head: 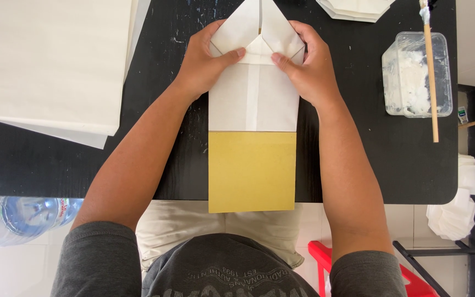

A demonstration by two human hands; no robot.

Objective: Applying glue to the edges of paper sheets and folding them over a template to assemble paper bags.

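A long folded paper piece [254,102] lies on the black table [155,143], white at the far part and gold [252,171] at the near part, which hangs over the table's front edge. Its far end is folded into a point with angled flaps. My left hand [207,60] presses the left flap, thumb on the centre fold. My right hand [306,63] presses the right flap in the same way, thumb tip near the middle seam. Both hands lie flat on the paper.
A stack of white paper sheets [56,60] covers the table's left side. At the right stands a clear plastic tub of white paste [413,77] with a wooden stick brush [431,82] across it. More folded white paper [355,8] lies at the far edge. A water bottle [23,217] sits on the floor at the left.
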